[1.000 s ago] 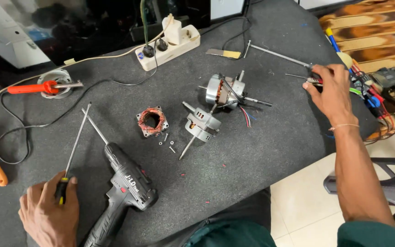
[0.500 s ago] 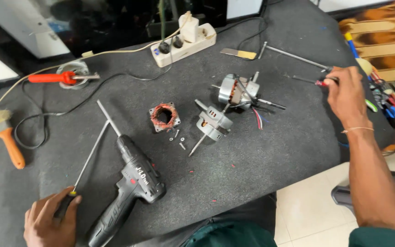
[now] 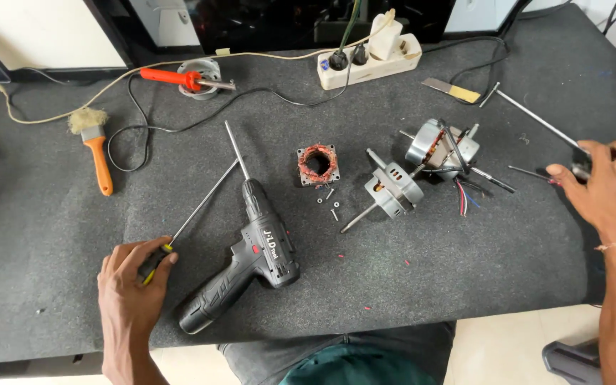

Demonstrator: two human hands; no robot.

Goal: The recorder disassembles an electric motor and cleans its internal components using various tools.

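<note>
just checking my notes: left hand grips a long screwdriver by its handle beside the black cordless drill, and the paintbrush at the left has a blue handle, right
Not quite. The head view shows the paintbrush with an orange handle, not blue. The rest holds: the left hand grips the long screwdriver by its handle, beside the black cordless drill.

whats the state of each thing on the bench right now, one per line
left hand: closed on long screwdriver handle
long screwdriver: lying flat
right hand: on a thin tool at the mat's edge
cordless drill: lying on its side, unheld
fan motor: taken apart
power strip: plugs in
brush: lying flat
</note>
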